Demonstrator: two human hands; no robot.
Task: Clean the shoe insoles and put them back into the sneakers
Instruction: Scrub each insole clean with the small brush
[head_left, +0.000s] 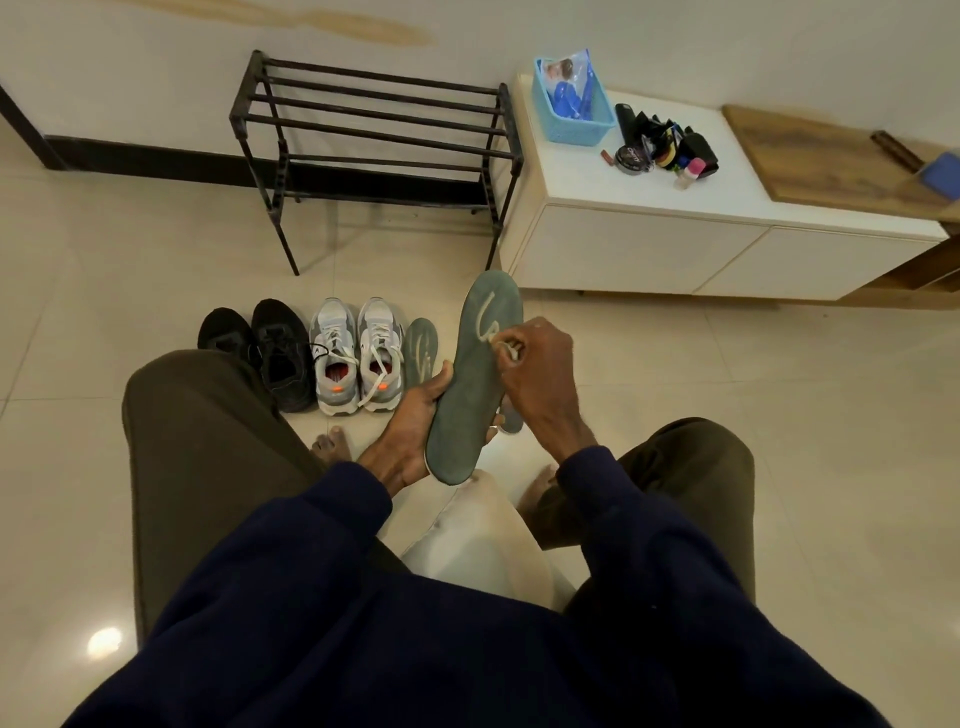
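Pale glossy floor tiles (727, 389) run back to a white wall. At the left, a pair of black sneakers (280, 353) stands side by side on the floor, with a dark metal shoe rack (374, 104) behind against the wall. Just to the right, touching or nearly so, is a pair of grey sneakers (358, 338), and a loose green insole (420, 343) lies on the floor at their right edge.

The left hand (410, 426) grips the heel end of a second green insole (467, 395), thumb over its near edge, holding it tilted in the air above the floor between the knees. The right hand (540, 369) has its fingers curled, pinching a small pale wad (506, 347) against the insole's printed mark. At the right stands a low white cabinet (649, 249). On its top are a blue basket (571, 119) at the left corner, a cluster of shoe-care items (665, 145), and a wooden board (810, 156).
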